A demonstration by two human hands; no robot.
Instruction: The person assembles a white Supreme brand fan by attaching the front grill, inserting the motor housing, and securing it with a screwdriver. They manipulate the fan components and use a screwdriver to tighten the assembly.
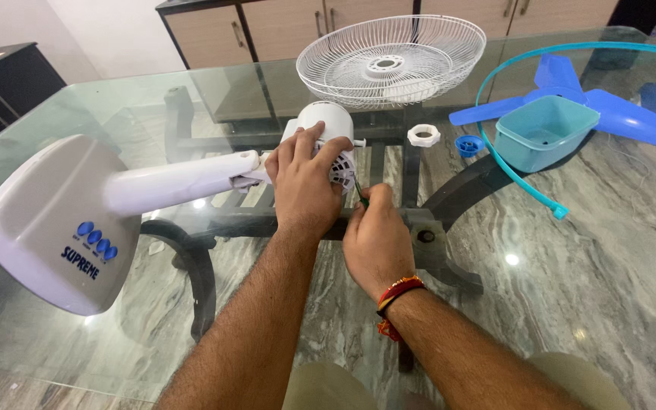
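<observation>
On the glass counter (571, 250), the left hand (305, 178) clasps the fan motor (328, 125), while the right hand (377, 239), just below it, pinches a screwdriver (361, 196) angled up into it.

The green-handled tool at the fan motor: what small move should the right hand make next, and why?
Probably a slow turn of the tool in place. The right hand holds it with its tip against the white motor housing, which the left hand grips steady while the fan lies on the glass table. The tip itself is hidden, so check its seating first.
</observation>
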